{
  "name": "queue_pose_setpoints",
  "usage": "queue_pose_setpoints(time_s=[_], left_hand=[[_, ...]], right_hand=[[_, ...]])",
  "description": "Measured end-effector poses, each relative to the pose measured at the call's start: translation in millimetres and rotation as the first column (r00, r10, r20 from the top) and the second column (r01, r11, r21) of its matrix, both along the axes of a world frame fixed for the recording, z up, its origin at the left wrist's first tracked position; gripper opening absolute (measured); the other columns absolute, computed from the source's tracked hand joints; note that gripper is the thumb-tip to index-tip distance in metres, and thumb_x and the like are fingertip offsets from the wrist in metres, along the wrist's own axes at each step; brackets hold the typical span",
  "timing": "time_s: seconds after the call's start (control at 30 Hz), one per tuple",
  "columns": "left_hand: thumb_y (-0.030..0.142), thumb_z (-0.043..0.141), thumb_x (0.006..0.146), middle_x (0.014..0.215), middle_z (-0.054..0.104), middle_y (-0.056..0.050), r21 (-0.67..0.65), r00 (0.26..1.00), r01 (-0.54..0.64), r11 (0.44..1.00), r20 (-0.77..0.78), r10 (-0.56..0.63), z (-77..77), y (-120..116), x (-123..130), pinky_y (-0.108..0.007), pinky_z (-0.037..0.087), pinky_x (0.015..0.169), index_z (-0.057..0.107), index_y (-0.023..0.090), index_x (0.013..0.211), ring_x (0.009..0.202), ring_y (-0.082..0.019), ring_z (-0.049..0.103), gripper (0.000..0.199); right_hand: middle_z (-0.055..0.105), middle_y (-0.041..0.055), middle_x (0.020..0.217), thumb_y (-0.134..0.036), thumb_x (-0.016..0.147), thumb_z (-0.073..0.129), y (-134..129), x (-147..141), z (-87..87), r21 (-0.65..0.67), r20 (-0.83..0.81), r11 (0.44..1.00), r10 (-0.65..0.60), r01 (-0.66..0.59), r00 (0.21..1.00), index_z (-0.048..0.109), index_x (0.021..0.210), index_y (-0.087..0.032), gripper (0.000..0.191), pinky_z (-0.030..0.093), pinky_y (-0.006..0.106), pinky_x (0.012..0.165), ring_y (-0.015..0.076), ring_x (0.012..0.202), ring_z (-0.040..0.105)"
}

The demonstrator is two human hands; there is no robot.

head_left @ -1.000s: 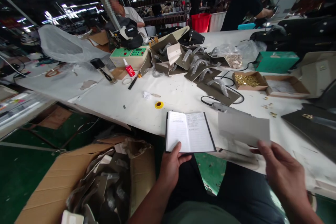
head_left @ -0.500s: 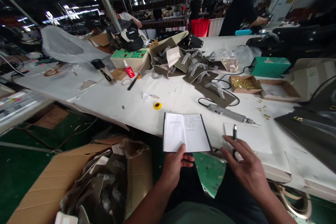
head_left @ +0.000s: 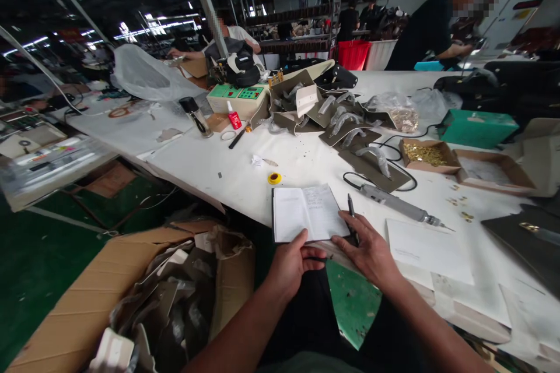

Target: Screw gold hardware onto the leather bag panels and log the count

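An open notebook [head_left: 291,215] with a dark cover and handwriting on its right page lies at the table's front edge. My left hand [head_left: 291,262] grips its lower edge, thumb on the pages and fingers underneath. At the notebook's lower right corner is my right hand [head_left: 365,245], closed around a dark pen [head_left: 350,205] whose upper end points up; its thumb touches the page corner. Right of that hand lies a white sheet of paper [head_left: 426,250]. A grey rotary tool [head_left: 398,204] with a thin bit rests behind the sheet.
A cardboard box [head_left: 79,297] of wrapped dark pieces stands lower left. Dark panels with plastic-wrapped handles [head_left: 345,122] are heaped at the back. A small box of gold fittings [head_left: 424,154] sits at right. A yellow roll [head_left: 274,178] lies behind the notebook. Co-workers are beyond.
My right hand has moved left with the pen, from over the white sheet to the notebook's right corner. The left hand still grips the notebook. The view has turned slightly left.
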State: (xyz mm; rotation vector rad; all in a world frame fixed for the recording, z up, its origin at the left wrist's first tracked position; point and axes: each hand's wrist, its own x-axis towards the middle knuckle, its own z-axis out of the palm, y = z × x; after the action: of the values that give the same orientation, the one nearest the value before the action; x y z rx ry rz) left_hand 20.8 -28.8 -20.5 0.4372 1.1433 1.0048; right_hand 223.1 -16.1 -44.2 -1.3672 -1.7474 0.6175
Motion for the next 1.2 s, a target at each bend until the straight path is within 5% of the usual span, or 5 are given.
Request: queue_pose_setpoints(time_s=[0.23,0.37,0.57,0.83,1.2], left_hand=[[0.068,0.060,0.091,0.071,0.076,-0.014,-0.038,0.934,0.289,0.956,-0.207,-0.291,0.1,-8,-25,-0.016,0.026,0.032,0.072,0.009,0.087,0.043,-0.013,0.064,0.060],[0.067,0.045,0.099,0.075,0.076,-0.011,0.144,0.818,0.439,0.887,-0.471,-0.328,7.1,-40,-20,-0.022,0.042,0.042,0.072,0.013,0.089,0.057,-0.017,0.069,0.061],[0.028,0.057,0.099,0.143,0.065,-0.012,0.413,0.309,0.858,0.305,-0.890,0.335,23.5,-40,12,-0.047,0.033,0.126,0.061,0.013,0.136,0.146,-0.029,0.047,0.040],[0.050,0.055,0.099,0.133,0.068,-0.010,0.105,-0.095,0.878,0.467,-0.918,0.385,33.5,-26,-10,-0.053,0.045,0.096,0.060,0.018,0.136,0.118,-0.031,0.059,0.048],[0.042,0.063,0.096,0.130,0.065,-0.013,0.021,-0.175,0.925,0.380,-0.863,0.473,22.1,-1,-30,-0.051,0.027,0.121,0.068,0.016,0.100,0.134,-0.031,0.047,0.027]], right_hand=[[0.065,0.0154,0.129,-0.043,0.097,0.065,14,5,-21.4,0.173,0.259,0.985,-0.068,0.023,0.964,0.063,0.137,-0.020,0.046,0.052,0.054,0.100,0.0331,0.114,0.064],[0.066,0.0148,0.126,-0.046,0.096,0.066,13,4,-33.0,0.256,0.315,0.966,-0.107,0.024,0.943,0.063,0.136,-0.022,0.047,0.053,0.052,0.098,0.0336,0.114,0.065],[0.064,0.0152,0.130,-0.047,0.098,0.059,13,7,-34.4,0.220,0.349,0.975,-0.091,0.013,0.933,0.058,0.144,-0.022,0.052,0.053,0.053,0.097,0.0349,0.115,0.063],[0.063,0.0130,0.137,-0.045,0.097,0.064,12,3,-30.4,0.328,0.391,0.944,-0.106,-0.031,0.914,0.059,0.142,-0.026,0.050,0.051,0.052,0.098,0.0349,0.122,0.058],[0.067,0.0121,0.131,-0.048,0.098,0.063,9,1,-29.2,0.286,0.460,0.956,-0.083,-0.059,0.884,0.070,0.127,-0.024,0.038,0.052,0.051,0.096,0.0328,0.117,0.064]])
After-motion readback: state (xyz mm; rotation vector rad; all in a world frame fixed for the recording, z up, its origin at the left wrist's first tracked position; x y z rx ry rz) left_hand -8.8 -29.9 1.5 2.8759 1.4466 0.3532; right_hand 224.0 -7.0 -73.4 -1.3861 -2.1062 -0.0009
